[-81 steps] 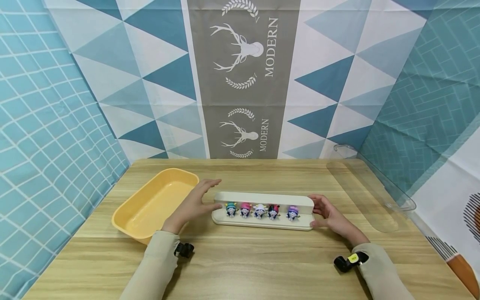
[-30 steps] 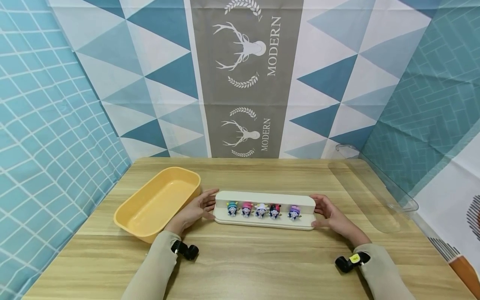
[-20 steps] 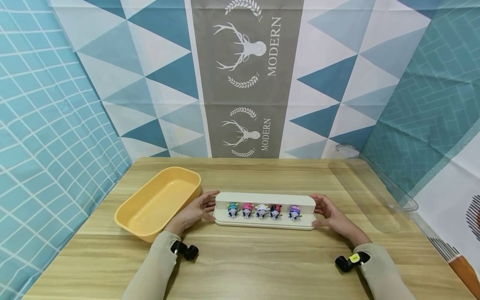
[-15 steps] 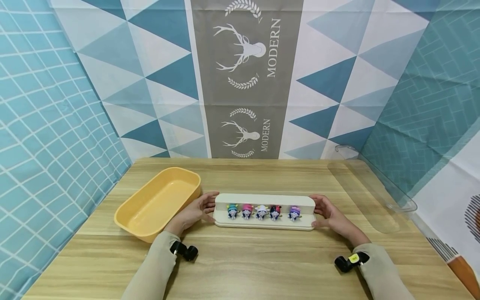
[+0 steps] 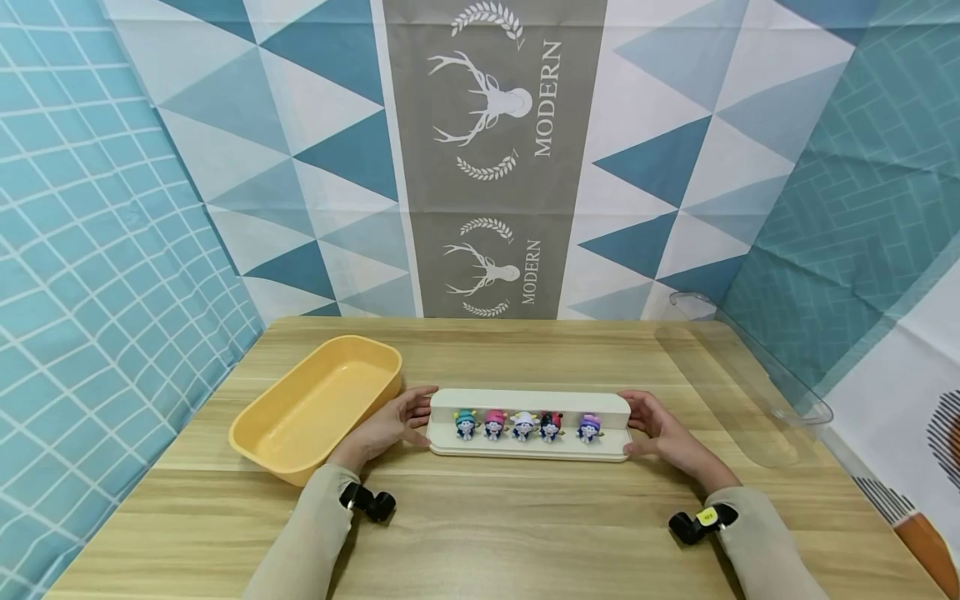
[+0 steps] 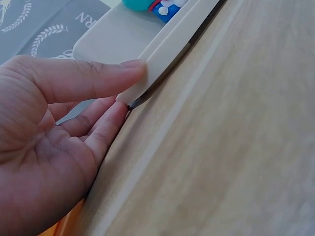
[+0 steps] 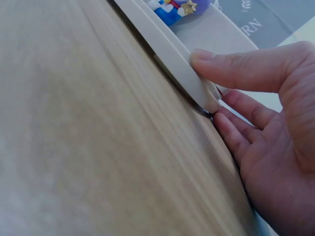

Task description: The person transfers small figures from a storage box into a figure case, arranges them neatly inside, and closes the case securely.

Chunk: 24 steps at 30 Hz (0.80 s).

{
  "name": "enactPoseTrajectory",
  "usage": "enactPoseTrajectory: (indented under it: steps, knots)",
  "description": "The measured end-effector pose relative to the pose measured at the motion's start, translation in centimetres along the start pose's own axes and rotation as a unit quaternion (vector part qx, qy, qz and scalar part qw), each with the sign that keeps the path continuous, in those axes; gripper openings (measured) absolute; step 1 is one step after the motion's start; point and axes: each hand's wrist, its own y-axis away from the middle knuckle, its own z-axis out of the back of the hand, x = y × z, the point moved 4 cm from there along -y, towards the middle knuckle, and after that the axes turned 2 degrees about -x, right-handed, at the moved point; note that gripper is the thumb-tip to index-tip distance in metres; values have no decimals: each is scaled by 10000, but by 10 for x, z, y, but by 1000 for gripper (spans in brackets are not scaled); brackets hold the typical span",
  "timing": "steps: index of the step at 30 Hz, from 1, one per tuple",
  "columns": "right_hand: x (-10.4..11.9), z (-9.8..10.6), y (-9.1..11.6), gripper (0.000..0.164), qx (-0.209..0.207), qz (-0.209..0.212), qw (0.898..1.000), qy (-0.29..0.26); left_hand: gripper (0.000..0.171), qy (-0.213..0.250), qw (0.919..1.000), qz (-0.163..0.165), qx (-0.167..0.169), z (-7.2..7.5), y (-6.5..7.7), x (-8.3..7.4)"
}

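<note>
A long cream display stand (image 5: 528, 401) with a raised back lies across the table. Small figurines in hats stand along it: teal (image 5: 465, 424), pink (image 5: 494, 425), white (image 5: 524, 426), red-and-black (image 5: 551, 426) and, after a wider gap, purple (image 5: 589, 427). My left hand (image 5: 384, 427) grips the stand's left end; in the left wrist view the thumb (image 6: 93, 78) lies on its front edge, with other fingers at the corner below. At the opposite end my right hand (image 5: 667, 435) holds the stand likewise, thumb (image 7: 236, 68) on the edge.
A yellow plastic tub (image 5: 247, 454) with nothing in it sits left, close by my left wrist. To the right lies a clear plastic cover (image 5: 772, 437), reaching the table's right edge. Patterned cloth (image 5: 495, 167) hangs behind the wooden table (image 5: 525, 533).
My left hand has come down from beside the teal figurine and taken hold of the stand's left end. That end has since shifted slightly toward me. The right hand keeps its hold.
</note>
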Motion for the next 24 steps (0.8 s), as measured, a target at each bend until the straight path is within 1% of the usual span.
enactPoseTrajectory:
  steps: [6,8,11,15,17,21,24]
  knots:
    - [4,-3,-1,83,61,-50,9999,-84,92,30,10000,-42,20,1,1,1]
    - [6,-4,-2,82,95,-135,9998,-62,92,55,10000,-33,25,1,2,1]
    - [12,-3,-3,81,128,-397,9991,107,92,82,10000,-12,31,1,2,2]
    - [21,0,-3,82,178,-815,9947,607,92,67,10000,24,21,0,2,1]
    - [26,2,-3,81,202,-933,9913,910,91,83,9999,72,1,0,2,0]
    - [41,4,-2,78,169,-913,9834,1561,91,27,9999,101,-19,-1,2,-2]
    - [55,7,0,76,47,-740,9768,2009,91,-33,9999,119,-38,-2,1,-3]
